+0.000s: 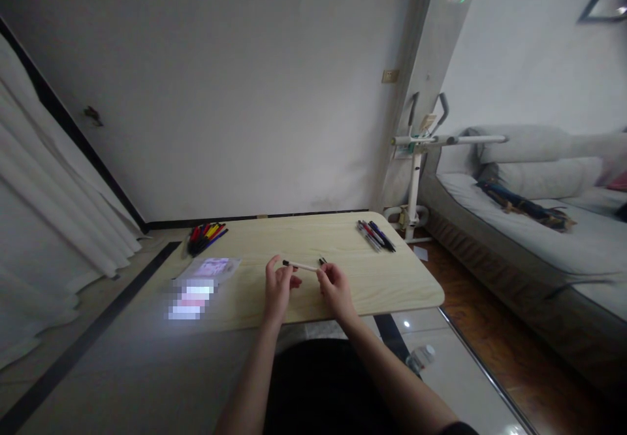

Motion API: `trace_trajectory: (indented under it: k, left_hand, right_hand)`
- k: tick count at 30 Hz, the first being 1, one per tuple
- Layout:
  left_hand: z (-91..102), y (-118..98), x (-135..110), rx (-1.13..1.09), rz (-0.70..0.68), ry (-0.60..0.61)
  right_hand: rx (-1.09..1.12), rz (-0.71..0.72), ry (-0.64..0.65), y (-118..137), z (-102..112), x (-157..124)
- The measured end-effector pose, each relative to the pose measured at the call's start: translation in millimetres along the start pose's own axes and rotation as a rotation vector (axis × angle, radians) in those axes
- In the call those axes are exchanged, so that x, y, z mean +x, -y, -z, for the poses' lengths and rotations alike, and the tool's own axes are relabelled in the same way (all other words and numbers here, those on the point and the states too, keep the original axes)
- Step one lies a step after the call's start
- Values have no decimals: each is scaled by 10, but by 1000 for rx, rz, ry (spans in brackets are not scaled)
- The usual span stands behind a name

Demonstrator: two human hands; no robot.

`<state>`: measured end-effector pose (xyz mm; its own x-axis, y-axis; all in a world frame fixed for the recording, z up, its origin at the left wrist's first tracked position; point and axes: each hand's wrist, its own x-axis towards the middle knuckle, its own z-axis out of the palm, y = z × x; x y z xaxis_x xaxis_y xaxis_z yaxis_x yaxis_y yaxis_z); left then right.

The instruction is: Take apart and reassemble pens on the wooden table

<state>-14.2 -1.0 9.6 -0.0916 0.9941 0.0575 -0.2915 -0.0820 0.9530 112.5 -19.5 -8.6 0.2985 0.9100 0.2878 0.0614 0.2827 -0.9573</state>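
One pale, black-ended pen [304,266], lower centre of frame, pinched in my right hand [336,286].
My left hand [278,288] is at its dark end, grip unclear; two pen bunches [375,236] lie on the bench [392,285].

Taking the pale wood-grain surface [401,285] as the middle of the dial, I saw a plain greyish-white wall [245,82] rise at twelve o'clock, dark skirting [161,225] along its foot. White curtains [39,174] hung in folds towards ten o'clock. At eight, pale floor tiles [29,317] were crossed by a dark band [88,343]. A socket [390,76] sat on the wall at one; a white exercise machine [415,174] with grey grips stood at two. A pale, cushioned sofa [529,245] filled three o'clock. At four, a metal strip [484,373] edged reddish-brown wooden flooring [470,330]. The light was dim, glinting off the tiles.
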Motion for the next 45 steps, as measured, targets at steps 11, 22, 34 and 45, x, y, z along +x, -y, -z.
trace_trajectory:
  k: [11,22,34,45]
  left_hand:
    - [102,4,63,62,-59,16]
    - [113,4,44,46,-43,7]
    - [112,15,25,98,-34,41]
    - [84,-2,37,56,-38,-12]
  right_hand:
    - [-28,10,2,33,-5,1]
    - [-64,30,33,41,4,-12]
    - [-26,15,3,34,-4,-10]
    - [-28,4,12,23,-2,3]
